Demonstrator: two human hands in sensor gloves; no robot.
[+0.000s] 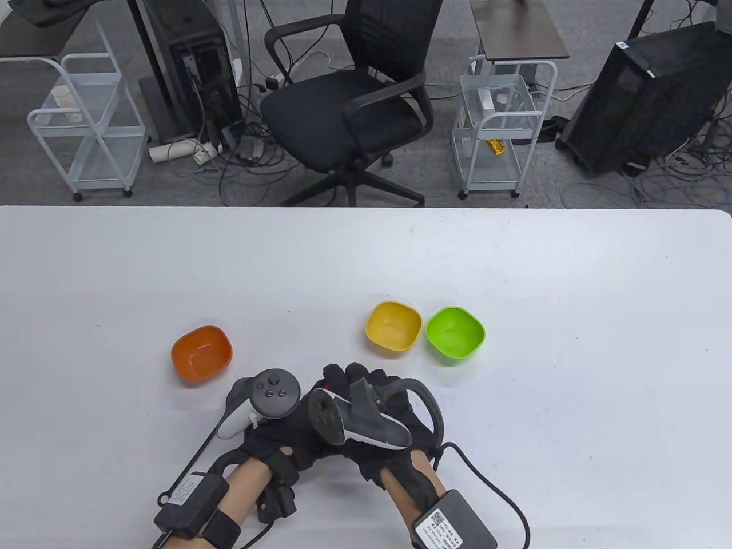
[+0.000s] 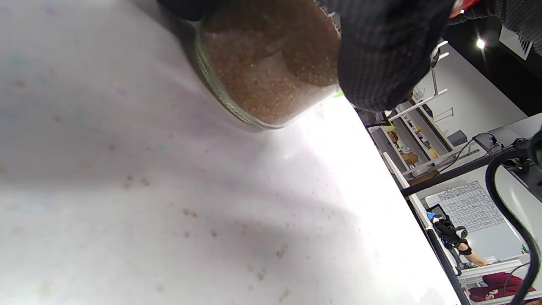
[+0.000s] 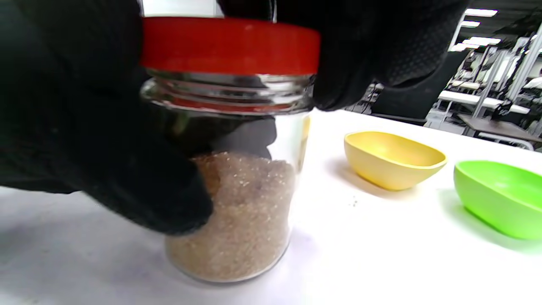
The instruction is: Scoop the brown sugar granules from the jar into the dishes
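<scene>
Your left hand [image 3: 97, 127] grips the glass jar [image 3: 237, 203] of brown sugar [image 3: 241, 220] standing on the table [image 1: 572, 274], while your right hand [image 3: 360, 46] holds its red lid [image 3: 228, 44]. Only the wrist views show the jar; from above your hands hide it, with empty orange [image 1: 201, 354], yellow [image 1: 393, 327] and green [image 1: 455, 334] dishes nearby.

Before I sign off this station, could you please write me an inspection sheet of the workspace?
Surface: white table, faint specks.
Job's things: glass jar of brown sugar, red lid raised off the threads; orange dish, yellow dish, green dish, all empty; no spoon seen.
Clutter: nothing seen.
Grips: left hand holds the jar; right hand grips the lid.
Cables: glove leads at both wrists; tangle on the floor.
Surroundings: office chair, wire carts, computer towers.
</scene>
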